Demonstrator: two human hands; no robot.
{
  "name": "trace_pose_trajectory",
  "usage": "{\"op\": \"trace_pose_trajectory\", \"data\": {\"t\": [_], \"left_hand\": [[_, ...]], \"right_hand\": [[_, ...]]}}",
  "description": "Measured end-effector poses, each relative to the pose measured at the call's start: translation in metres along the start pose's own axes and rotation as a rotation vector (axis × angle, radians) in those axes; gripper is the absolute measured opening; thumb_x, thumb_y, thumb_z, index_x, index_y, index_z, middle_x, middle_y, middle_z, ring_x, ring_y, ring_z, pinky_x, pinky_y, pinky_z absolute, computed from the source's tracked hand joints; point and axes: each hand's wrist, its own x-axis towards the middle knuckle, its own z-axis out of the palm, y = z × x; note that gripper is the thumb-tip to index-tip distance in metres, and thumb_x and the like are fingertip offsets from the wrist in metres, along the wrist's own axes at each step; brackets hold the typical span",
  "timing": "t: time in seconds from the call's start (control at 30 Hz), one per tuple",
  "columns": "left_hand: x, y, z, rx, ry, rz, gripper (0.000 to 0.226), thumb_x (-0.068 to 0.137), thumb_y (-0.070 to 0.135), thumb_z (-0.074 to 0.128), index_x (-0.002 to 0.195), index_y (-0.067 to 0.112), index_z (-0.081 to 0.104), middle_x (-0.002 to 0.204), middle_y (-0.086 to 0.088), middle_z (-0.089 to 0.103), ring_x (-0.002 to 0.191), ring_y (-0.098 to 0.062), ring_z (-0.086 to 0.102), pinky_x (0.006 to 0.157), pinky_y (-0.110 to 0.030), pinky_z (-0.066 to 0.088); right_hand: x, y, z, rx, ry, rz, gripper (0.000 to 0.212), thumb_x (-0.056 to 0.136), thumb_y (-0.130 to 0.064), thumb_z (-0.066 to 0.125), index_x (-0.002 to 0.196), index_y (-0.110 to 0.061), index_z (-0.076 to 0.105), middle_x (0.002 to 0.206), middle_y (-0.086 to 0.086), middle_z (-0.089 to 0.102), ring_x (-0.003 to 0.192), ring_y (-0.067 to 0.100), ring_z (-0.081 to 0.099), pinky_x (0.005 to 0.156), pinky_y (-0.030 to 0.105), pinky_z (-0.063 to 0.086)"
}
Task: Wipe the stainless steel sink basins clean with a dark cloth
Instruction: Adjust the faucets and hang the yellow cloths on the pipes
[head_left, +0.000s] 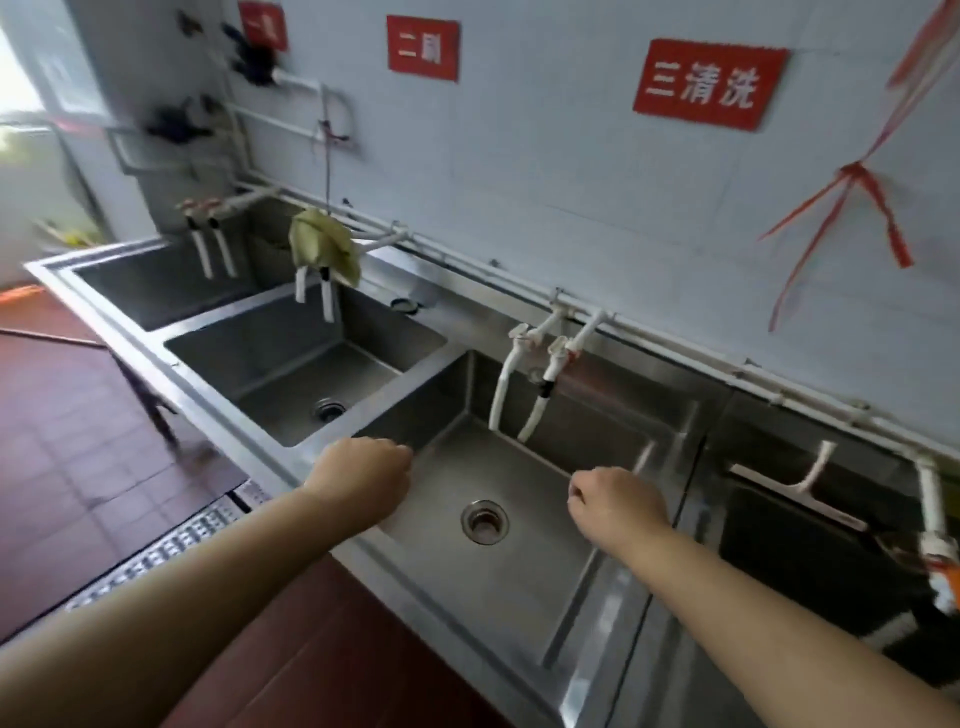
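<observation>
Your stainless steel sink unit (291, 470) runs from nine o'clock to three o'clock along the pale wall (545, 171), with three basins in a row. The near basin (524, 566) sits at six o'clock, the middle basin (291, 364) at ten o'clock, the far basin (156, 291) beyond it. Three red signs, the largest (709, 83) at one o'clock, hang on the wall. A greenish cloth (322, 249) drapes over the pipes above the middle basin; you have no dark cloth in view. Your left hand (363, 478) hovers at the near basin's left rim, fingers curled under, holding nothing visible. Your right hand (618, 501) hangs over that basin, fingers curled in, apparently empty. The drain (484, 521) lies between your hands.
</observation>
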Motion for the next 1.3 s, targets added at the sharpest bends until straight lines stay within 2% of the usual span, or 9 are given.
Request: {"op": "trace_pose_trajectory", "data": {"t": [0.13,0.33,0.5,0.67,0.83,1.03,1.13,1.2,1.3], "left_hand": [[-0.042,-0.098,-0.005,0.046,0.031,-0.161,0.023,0.095,0.035,0.043,0.102,0.025,0.062,0.101,0.005,0.067,0.093,-0.018,0.066,0.078,-0.035,0.057],[-0.075,-0.186,-0.003,0.087,0.062,-0.263,0.028,0.097,0.038,0.039,0.113,0.027,0.059,0.111,0.006,0.065,0.098,-0.014,0.064,0.071,-0.028,0.054],[-0.063,-0.238,0.007,0.038,0.039,-0.351,0.029,0.096,0.036,0.037,0.101,0.021,0.061,0.097,0.004,0.067,0.087,-0.019,0.064,0.068,-0.029,0.051],[-0.015,-0.295,0.008,0.053,0.035,-0.383,0.028,0.095,0.035,0.040,0.102,0.021,0.063,0.099,0.005,0.068,0.090,-0.016,0.064,0.064,-0.025,0.045],[0.059,-0.355,0.000,0.004,0.051,-0.409,0.029,0.095,0.034,0.038,0.104,0.022,0.063,0.102,0.004,0.066,0.092,-0.018,0.064,0.073,-0.030,0.054],[0.127,-0.409,0.011,-0.027,0.065,-0.399,0.026,0.093,0.034,0.039,0.098,0.024,0.063,0.097,0.006,0.066,0.089,-0.018,0.064,0.073,-0.031,0.055],[0.160,-0.437,0.021,-0.046,0.056,-0.380,0.026,0.093,0.033,0.039,0.097,0.025,0.063,0.096,0.007,0.066,0.088,-0.016,0.064,0.069,-0.026,0.053],[0.186,-0.459,0.026,-0.065,0.054,-0.357,0.026,0.093,0.033,0.038,0.097,0.025,0.063,0.097,0.008,0.066,0.088,-0.014,0.064,0.065,-0.023,0.049],[0.228,-0.497,0.034,-0.095,0.038,-0.297,0.027,0.093,0.036,0.039,0.096,0.025,0.063,0.097,0.008,0.066,0.089,-0.013,0.063,0.067,-0.024,0.050]], "right_hand": [[0.037,-0.097,0.000,0.018,-0.041,-0.088,0.021,0.089,-0.028,0.044,0.097,-0.025,0.063,0.104,0.002,0.066,0.097,0.026,0.060,0.070,0.030,0.043],[0.087,-0.183,-0.001,0.027,-0.042,-0.208,0.021,0.089,-0.031,0.043,0.092,-0.025,0.063,0.096,-0.001,0.066,0.088,0.021,0.060,0.065,0.028,0.040],[0.138,-0.221,0.004,0.066,-0.062,-0.259,0.020,0.092,-0.029,0.043,0.089,-0.024,0.062,0.085,-0.003,0.063,0.077,0.015,0.058,0.064,0.029,0.047],[0.219,-0.254,0.010,0.076,-0.042,-0.248,0.020,0.091,-0.026,0.044,0.093,-0.020,0.063,0.089,-0.001,0.065,0.081,0.018,0.060,0.063,0.027,0.045],[0.304,-0.281,0.006,0.116,-0.064,-0.220,0.019,0.090,-0.027,0.045,0.092,-0.024,0.064,0.095,-0.001,0.066,0.087,0.021,0.060,0.065,0.027,0.042],[0.385,-0.310,-0.007,0.135,-0.071,-0.201,0.019,0.090,-0.024,0.044,0.087,-0.023,0.062,0.092,0.000,0.066,0.078,0.018,0.054,0.061,0.026,0.039],[0.420,-0.325,-0.015,0.113,-0.054,-0.202,0.020,0.093,-0.026,0.043,0.092,-0.022,0.063,0.094,0.001,0.066,0.082,0.019,0.056,0.063,0.026,0.037],[0.445,-0.337,-0.022,0.101,-0.039,-0.180,0.021,0.093,-0.025,0.043,0.094,-0.021,0.064,0.096,0.002,0.066,0.087,0.021,0.059,0.064,0.027,0.041],[0.486,-0.357,-0.030,0.098,-0.023,-0.114,0.020,0.093,-0.025,0.044,0.093,-0.020,0.064,0.100,0.004,0.066,0.092,0.025,0.061,0.072,0.030,0.047]]}}
